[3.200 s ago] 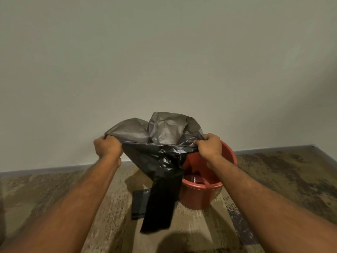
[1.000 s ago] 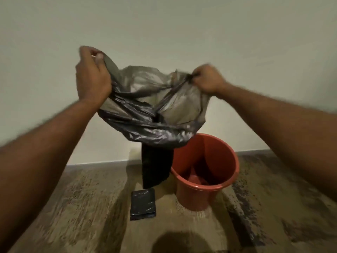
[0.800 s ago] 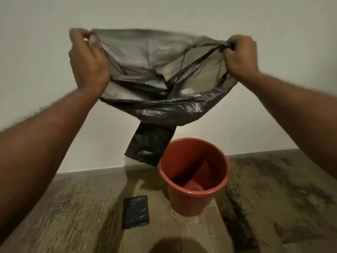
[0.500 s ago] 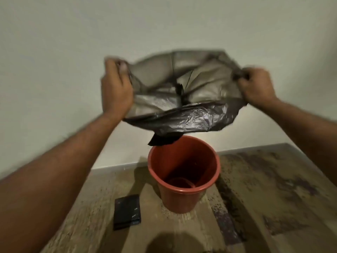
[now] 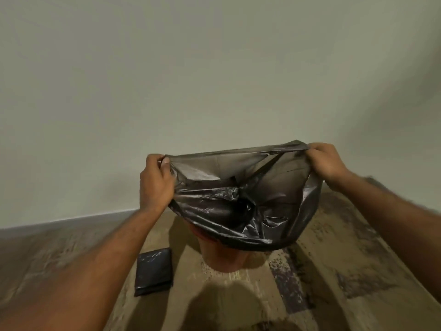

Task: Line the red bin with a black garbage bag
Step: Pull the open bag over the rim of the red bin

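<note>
I hold a black garbage bag (image 5: 241,204) spread wide by its mouth. My left hand (image 5: 155,185) grips the left edge of the opening and my right hand (image 5: 325,161) grips the right edge. The bag billows open and hangs right over the red bin (image 5: 224,258), covering its rim and inside. Only the bin's lower wall shows below the plastic. Whether the bag's bottom reaches into the bin is hidden.
A flat folded pack of black bags (image 5: 154,271) lies on the patterned floor just left of the bin. A plain wall with a grey baseboard (image 5: 71,219) runs close behind.
Both hands have come down with the open bag from chest height to just above the bin, and the plastic now hides the bin's opening.
</note>
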`<action>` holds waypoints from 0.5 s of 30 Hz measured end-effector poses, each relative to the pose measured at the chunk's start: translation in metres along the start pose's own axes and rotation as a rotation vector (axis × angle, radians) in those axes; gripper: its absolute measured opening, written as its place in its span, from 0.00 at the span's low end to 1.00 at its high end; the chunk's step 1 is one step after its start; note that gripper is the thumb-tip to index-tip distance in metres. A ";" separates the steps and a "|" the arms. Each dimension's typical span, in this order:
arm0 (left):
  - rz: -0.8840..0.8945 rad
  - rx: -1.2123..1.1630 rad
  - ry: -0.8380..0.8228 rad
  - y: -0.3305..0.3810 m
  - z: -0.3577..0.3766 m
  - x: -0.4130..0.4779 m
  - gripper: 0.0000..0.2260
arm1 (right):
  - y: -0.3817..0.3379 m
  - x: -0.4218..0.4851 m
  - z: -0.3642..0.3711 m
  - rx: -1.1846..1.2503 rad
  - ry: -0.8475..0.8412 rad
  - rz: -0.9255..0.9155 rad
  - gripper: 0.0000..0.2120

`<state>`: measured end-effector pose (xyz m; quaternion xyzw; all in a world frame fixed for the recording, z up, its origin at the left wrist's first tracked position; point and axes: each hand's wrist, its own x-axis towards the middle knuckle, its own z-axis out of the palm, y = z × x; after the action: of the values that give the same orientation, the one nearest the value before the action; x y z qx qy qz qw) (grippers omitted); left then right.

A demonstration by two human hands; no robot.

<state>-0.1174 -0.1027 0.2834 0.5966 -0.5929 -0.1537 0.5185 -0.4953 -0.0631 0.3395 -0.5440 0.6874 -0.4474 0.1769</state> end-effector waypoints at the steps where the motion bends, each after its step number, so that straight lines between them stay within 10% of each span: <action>1: -0.013 0.027 -0.036 -0.006 0.005 -0.003 0.12 | 0.008 -0.001 0.006 -0.004 -0.033 0.031 0.13; 5: -0.132 0.149 -0.200 -0.036 0.031 -0.012 0.13 | 0.046 -0.005 0.032 -0.130 -0.404 0.257 0.06; 15: -0.239 0.169 -0.192 -0.070 0.072 0.034 0.16 | 0.077 0.052 0.089 0.034 -0.129 0.218 0.14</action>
<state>-0.1279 -0.1808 0.2119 0.6868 -0.5755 -0.2202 0.3855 -0.4935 -0.1476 0.2419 -0.4908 0.7220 -0.4010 0.2774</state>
